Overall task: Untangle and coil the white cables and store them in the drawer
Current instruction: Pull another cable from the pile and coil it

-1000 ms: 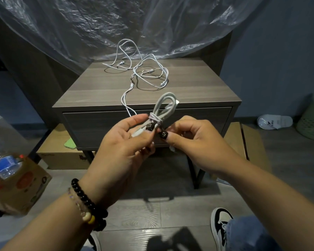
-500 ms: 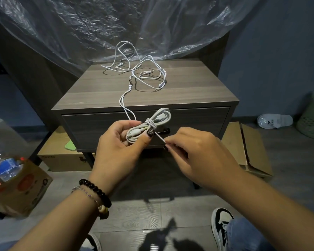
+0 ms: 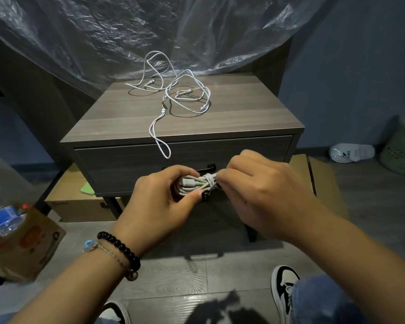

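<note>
My left hand (image 3: pixel 159 204) grips a coiled white cable (image 3: pixel 192 184), wrapped around its middle, in front of the closed drawer (image 3: pixel 126 164) of the grey nightstand (image 3: pixel 243 118). My right hand (image 3: pixel 260 195) pinches the right end of the same coil, and its fingers cover that end. The drawer's dark handle (image 3: pixel 207 167) shows just above the coil. A tangle of white cables (image 3: pixel 180 94) lies on the nightstand top, with one loop hanging over the front edge onto the drawer face.
Clear plastic sheeting (image 3: pixel 126 31) hangs behind the nightstand. Cardboard boxes sit under it (image 3: pixel 80 204) and to its right (image 3: pixel 323 183). A box with bottles (image 3: pixel 14 235) stands at the left. A slipper (image 3: pixel 351 152) and a green basket (image 3: pixel 402 148) lie at the right.
Both hands have lowered with the coil from above the drawer front to level with its handle. My right hand has closed in on the coil's right end.
</note>
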The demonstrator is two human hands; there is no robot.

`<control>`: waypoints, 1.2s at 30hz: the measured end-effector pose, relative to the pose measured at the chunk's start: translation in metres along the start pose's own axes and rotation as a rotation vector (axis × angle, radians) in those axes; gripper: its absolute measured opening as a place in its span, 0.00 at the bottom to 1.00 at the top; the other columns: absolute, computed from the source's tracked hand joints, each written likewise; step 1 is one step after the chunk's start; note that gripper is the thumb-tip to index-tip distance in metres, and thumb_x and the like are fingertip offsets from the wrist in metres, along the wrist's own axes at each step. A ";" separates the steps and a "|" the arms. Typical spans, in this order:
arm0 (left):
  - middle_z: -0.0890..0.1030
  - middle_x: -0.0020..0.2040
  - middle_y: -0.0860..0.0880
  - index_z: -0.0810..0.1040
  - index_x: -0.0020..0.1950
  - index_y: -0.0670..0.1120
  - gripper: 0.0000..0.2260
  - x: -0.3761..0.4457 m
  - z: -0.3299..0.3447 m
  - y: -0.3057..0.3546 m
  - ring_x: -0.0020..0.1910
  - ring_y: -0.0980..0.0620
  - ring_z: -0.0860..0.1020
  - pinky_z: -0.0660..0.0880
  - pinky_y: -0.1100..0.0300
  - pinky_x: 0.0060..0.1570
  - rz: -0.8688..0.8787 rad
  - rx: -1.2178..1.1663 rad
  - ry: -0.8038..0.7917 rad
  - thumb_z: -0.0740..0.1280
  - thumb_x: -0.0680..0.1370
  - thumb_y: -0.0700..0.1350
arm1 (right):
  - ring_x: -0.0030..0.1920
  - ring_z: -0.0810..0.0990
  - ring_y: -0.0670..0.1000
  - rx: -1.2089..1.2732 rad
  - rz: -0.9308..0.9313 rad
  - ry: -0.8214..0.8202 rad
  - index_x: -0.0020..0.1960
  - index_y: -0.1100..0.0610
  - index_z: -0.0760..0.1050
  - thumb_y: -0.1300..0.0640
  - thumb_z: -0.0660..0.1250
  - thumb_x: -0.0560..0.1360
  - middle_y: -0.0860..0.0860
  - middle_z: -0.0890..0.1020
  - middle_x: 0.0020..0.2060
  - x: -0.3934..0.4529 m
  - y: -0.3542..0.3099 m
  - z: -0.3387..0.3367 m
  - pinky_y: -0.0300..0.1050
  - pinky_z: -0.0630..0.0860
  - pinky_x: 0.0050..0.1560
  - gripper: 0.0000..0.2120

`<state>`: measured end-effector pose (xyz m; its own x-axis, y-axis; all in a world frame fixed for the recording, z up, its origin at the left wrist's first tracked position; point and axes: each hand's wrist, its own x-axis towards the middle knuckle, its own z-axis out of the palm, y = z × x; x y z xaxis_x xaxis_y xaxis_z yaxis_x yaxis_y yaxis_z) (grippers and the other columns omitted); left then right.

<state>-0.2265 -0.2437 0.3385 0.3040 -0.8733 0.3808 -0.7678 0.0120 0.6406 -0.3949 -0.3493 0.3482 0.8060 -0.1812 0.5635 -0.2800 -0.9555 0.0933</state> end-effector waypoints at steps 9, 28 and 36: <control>0.83 0.45 0.59 0.81 0.50 0.52 0.12 -0.002 0.006 -0.007 0.47 0.61 0.81 0.78 0.57 0.49 0.113 -0.088 -0.131 0.75 0.70 0.40 | 0.40 0.75 0.52 0.204 0.026 -0.055 0.46 0.58 0.81 0.56 0.63 0.76 0.52 0.77 0.43 -0.004 0.003 0.004 0.51 0.75 0.28 0.09; 0.78 0.43 0.50 0.76 0.38 0.40 0.10 -0.001 -0.008 -0.010 0.41 0.52 0.78 0.75 0.56 0.39 0.411 -0.179 -0.143 0.72 0.70 0.45 | 0.36 0.82 0.45 1.034 0.556 -0.344 0.38 0.56 0.83 0.56 0.79 0.63 0.48 0.84 0.34 0.003 0.007 -0.012 0.40 0.79 0.41 0.06; 0.79 0.42 0.46 0.80 0.33 0.44 0.07 -0.004 -0.008 -0.008 0.41 0.41 0.81 0.80 0.45 0.42 0.241 -0.507 -0.215 0.76 0.66 0.44 | 0.38 0.80 0.48 1.279 0.690 -0.594 0.45 0.59 0.81 0.53 0.78 0.59 0.56 0.83 0.39 -0.001 0.006 -0.004 0.43 0.79 0.42 0.17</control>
<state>-0.2163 -0.2365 0.3374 -0.0063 -0.8954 0.4453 -0.4198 0.4065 0.8115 -0.3993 -0.3537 0.3521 0.8823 -0.4175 -0.2174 -0.3042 -0.1531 -0.9402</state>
